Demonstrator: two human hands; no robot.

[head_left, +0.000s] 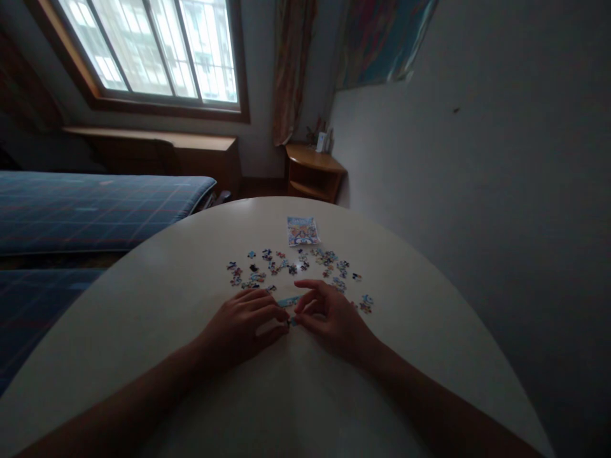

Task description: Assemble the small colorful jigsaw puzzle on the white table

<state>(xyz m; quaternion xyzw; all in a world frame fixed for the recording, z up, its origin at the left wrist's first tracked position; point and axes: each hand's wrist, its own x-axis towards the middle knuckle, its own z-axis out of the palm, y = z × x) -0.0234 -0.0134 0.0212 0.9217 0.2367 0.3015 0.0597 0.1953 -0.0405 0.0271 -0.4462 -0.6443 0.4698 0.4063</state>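
My left hand (251, 318) rests low over the round white table (191, 394), its thumb and forefinger closed at the edge of a small puzzle piece (289, 322). Facing it, my right hand (329, 315) pinches the other side of that small bluish piece between thumb and forefinger, the other fingers curled. Just beyond the fingertips lies a light-blue strip of puzzle (289, 301), partly covered by my right hand. Loose puzzle pieces (274, 264) spread in an arc behind both hands. Some pieces on the right are hidden by my right hand.
Behind the pieces lies a printed picture packet (302, 231). A bed with a blue plaid mattress (105, 207) stands to the left past the table edge. A wooden corner cabinet (315, 159) is at the back, and a bare wall (477, 191) runs along the right.
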